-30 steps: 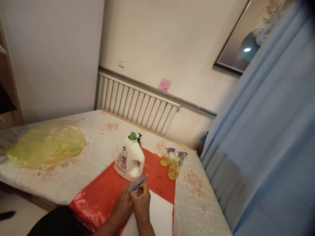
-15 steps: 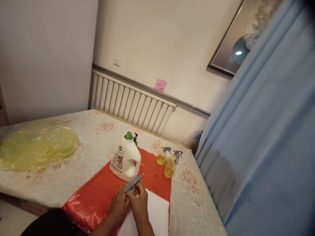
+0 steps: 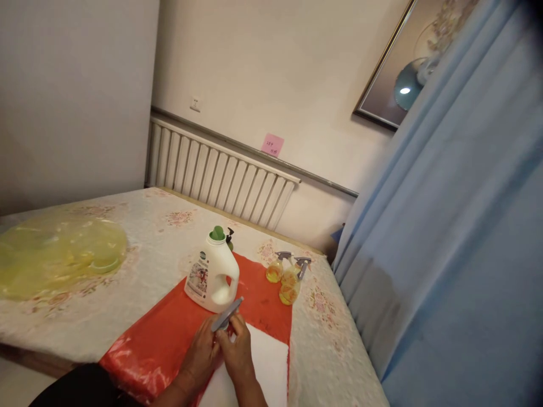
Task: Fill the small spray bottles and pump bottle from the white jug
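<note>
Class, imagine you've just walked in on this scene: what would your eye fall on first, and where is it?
Probably the glossy red sheet at lower centre, with a big white jug standing on it. Just in front of the jug, a grey spray head juts up between the person's left grip and right grip. The blue curtain fills the right side.

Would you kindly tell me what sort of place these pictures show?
Probably a room in a home, though which room is unclear: a radiator runs along the wall, a long blue curtain hangs at the right, and a framed picture is partly behind it.
</note>
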The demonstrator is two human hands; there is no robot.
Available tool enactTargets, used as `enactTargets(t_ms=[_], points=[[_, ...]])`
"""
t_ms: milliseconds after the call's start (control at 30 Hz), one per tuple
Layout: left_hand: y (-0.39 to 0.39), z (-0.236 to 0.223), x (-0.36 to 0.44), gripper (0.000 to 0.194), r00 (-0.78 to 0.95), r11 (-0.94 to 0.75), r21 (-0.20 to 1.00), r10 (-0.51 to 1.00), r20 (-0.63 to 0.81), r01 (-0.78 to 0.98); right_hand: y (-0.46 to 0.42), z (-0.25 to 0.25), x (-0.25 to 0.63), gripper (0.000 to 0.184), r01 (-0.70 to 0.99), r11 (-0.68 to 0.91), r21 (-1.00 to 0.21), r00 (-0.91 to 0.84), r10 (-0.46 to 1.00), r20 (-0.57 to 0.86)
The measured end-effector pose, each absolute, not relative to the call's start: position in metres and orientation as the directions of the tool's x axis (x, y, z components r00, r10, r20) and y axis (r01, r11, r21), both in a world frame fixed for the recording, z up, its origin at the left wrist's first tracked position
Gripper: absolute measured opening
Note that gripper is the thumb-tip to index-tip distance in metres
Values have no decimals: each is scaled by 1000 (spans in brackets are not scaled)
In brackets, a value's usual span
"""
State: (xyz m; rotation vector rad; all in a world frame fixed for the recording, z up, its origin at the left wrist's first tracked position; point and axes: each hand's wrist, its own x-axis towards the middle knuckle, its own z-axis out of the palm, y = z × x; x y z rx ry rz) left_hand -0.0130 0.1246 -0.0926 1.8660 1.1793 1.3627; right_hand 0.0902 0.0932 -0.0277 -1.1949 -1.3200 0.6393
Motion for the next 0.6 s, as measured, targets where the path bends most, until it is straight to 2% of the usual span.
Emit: enactTargets(t_ms=[300, 600], points=[[119, -81, -14, 36, 115, -466, 819, 883, 456, 334, 102, -37, 81, 21, 207, 209, -956, 332, 904, 270], [128, -99, -14, 36, 97, -461, 821, 884, 457, 336, 96, -27, 86, 22, 252, 280, -926, 261, 902, 344]])
